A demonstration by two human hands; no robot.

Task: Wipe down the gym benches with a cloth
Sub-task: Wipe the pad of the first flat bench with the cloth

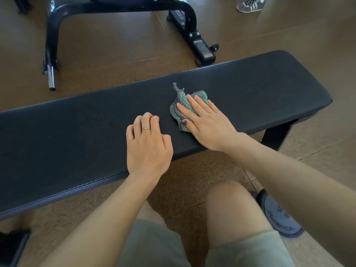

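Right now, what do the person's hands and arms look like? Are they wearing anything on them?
Both arms are bare, with no sleeves, gloves or watch showing. The left hand wears one thin silver ring on a finger. The right hand has no ring, but its thumbnail is dark, like worn polish or a bruise; I cannot tell which.

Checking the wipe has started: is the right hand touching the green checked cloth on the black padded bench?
Touching. The head view shows the right hand lying flat on the green checked cloth, fingers spread, pressing it onto the black padded bench.
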